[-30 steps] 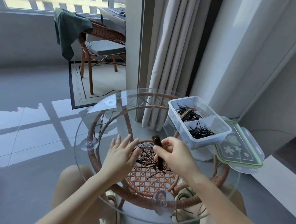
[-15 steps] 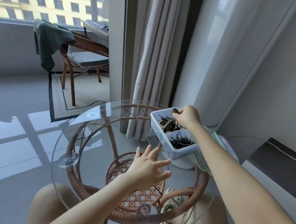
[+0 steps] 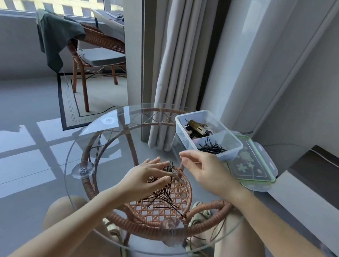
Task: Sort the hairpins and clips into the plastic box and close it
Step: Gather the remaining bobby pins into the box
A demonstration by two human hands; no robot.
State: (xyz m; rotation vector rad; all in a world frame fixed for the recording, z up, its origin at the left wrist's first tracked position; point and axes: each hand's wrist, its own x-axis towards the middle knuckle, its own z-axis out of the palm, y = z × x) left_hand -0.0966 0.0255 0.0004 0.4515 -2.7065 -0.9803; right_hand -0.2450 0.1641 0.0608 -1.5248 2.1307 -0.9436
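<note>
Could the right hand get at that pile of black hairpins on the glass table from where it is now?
Probably yes. The right hand hangs beside the pile of hairpins on the glass table, with nothing between them. The left hand covers the pile's far left part, but the near right part lies open.

open glass [image 3: 112,145] left of plastic box [image 3: 230,153].

**Count on and around the glass table**

One round glass table [image 3: 97,144]. One clear plastic box [image 3: 231,138] with two compartments: several clips [image 3: 197,127] in the far one, a heap of hairpins [image 3: 211,148] in the near one, too tangled to count. One green-rimmed lid [image 3: 251,168]. One loose pile of hairpins [image 3: 161,194], uncountable. Two hands: left hand [image 3: 144,178], right hand [image 3: 207,171]. One wicker chair [image 3: 96,46].
</note>
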